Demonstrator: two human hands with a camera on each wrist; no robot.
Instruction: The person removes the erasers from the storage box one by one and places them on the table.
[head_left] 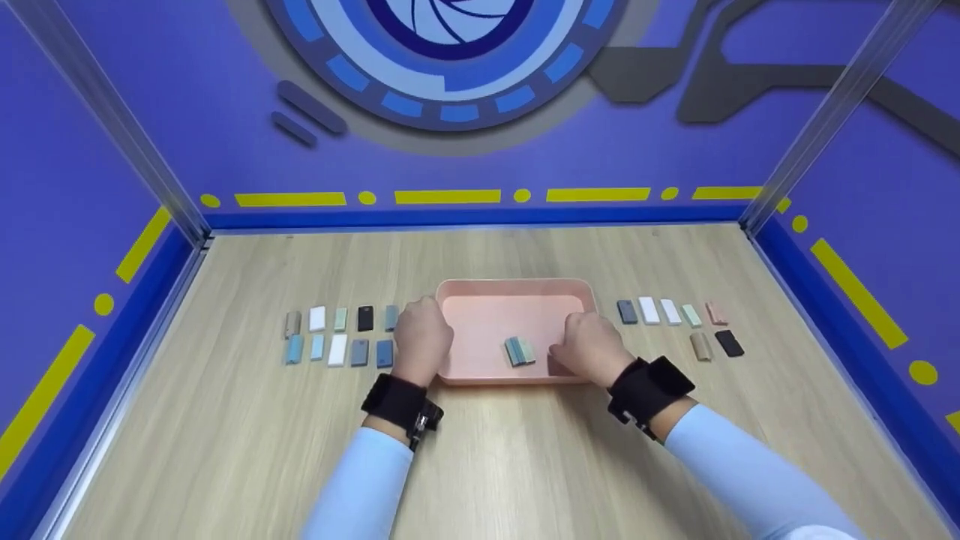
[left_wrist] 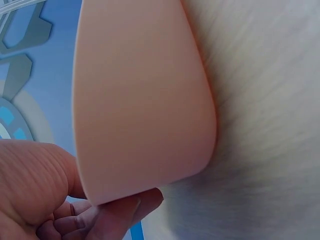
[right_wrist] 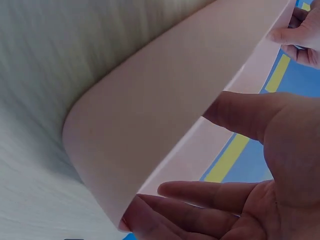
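A shallow pink tray [head_left: 480,287] lies on the table with two small ridged blocks [head_left: 519,351] inside, one teal and one pale green. My left hand [head_left: 422,339] grips the tray's left end; in the left wrist view the thumb and fingers pinch its corner [left_wrist: 145,125]. At the right end is my right hand [head_left: 592,349], its fingers curled over the rim. The right wrist view shows that hand [right_wrist: 250,165] with the thumb tip hidden behind the near wall [right_wrist: 150,115] and some fingers at the corner.
Left of the tray lie two rows of small blocks, including a black one [head_left: 365,318] and a white one [head_left: 337,350]. More blocks lie to the right, among them a tan one [head_left: 700,346] and a black one [head_left: 729,343]. Blue-purple walls [head_left: 480,169] enclose the table [head_left: 495,465].
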